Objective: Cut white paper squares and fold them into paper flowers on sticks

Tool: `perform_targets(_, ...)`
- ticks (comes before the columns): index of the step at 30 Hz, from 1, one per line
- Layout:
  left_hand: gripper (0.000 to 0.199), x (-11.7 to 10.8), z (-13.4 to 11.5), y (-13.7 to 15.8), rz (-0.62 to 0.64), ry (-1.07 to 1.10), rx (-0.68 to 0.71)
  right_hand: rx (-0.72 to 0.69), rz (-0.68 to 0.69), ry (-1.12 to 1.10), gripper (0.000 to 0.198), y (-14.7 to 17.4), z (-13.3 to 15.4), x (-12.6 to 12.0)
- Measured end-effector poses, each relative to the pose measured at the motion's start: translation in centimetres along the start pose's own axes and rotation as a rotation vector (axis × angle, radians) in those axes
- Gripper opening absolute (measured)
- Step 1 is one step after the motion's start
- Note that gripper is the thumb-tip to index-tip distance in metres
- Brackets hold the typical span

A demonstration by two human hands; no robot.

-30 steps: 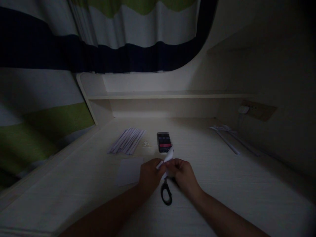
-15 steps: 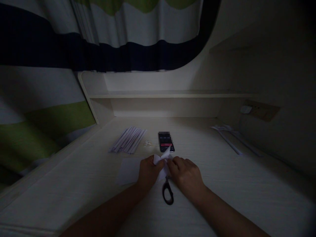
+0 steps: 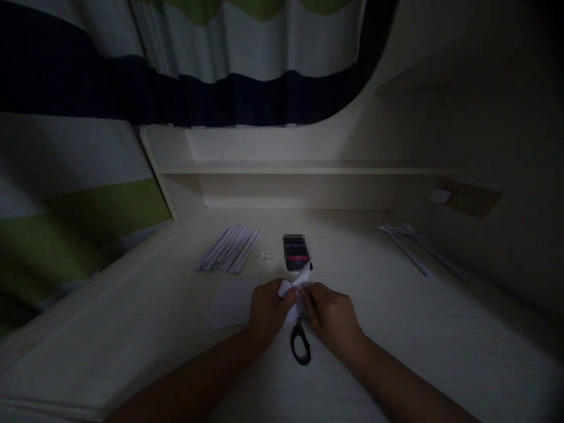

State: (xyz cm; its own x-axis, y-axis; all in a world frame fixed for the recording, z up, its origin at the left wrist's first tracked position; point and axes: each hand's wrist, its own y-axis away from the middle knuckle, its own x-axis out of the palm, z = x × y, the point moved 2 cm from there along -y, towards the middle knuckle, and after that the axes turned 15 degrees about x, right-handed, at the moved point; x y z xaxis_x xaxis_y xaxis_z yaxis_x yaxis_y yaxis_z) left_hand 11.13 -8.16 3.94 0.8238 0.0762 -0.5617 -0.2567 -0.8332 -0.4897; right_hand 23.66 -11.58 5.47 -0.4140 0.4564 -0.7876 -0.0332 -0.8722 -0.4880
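Note:
A small folded piece of white paper point(image 3: 302, 277) is pinched between my two hands, one pointed flap standing up toward the phone. My left hand point(image 3: 269, 305) grips its left side, thumb on top. On the other side, my right hand point(image 3: 331, 308) has its fingers closed at the paper's right edge. Just below the hands lies a pair of scissors; a black handle loop point(image 3: 300, 345) shows and the blades are hidden. A flat white paper sheet point(image 3: 231, 302) rests on the desk, partly under my left hand.
Behind the hands lies a phone point(image 3: 296, 252). To its left are small pale bits point(image 3: 263, 256) and a row of rolled paper sticks point(image 3: 230, 249). Long paper strips point(image 3: 408, 249) lie at the right. A shelf point(image 3: 308, 170) spans the back; a curtain point(image 3: 88, 176) hangs at the left.
Both hands keep hold of the folded paper. The paper and my left hand have shifted slightly to the right, and the flap's angle has changed a little.

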Motion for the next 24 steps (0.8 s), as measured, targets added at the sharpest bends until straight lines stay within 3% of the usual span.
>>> perform_targets(10, 0.023, -0.3, -0.9, 0.0, 0.060, -0.129, 0.065, 0.527, 0.286, -0.800, 0.026, -0.6, -1.4, 2.1)
perform_targets(14, 0.022, -0.1, -0.8, 0.1, 0.078, -0.139, 0.092, 0.606, 0.332, -0.908, 0.025, -0.6, -1.4, 2.4)
perform_targets(16, 0.021, -0.1, -0.8, 0.2, 0.082, -0.127, 0.105, 0.491, 0.290, -0.727, 0.024, -0.5, -1.2, 1.8)
perform_targets(21, 0.020, 0.0, -0.7, 0.1, 0.053, -0.075, 0.076, -0.053, 0.023, -0.034, 0.019, 0.1, 0.0, 0.1)
perform_targets(24, 0.018, 0.0, -0.7, 0.2, 0.058, -0.030, 0.080, -0.285, -0.078, 0.153, 0.020, 0.3, 0.4, -0.1)
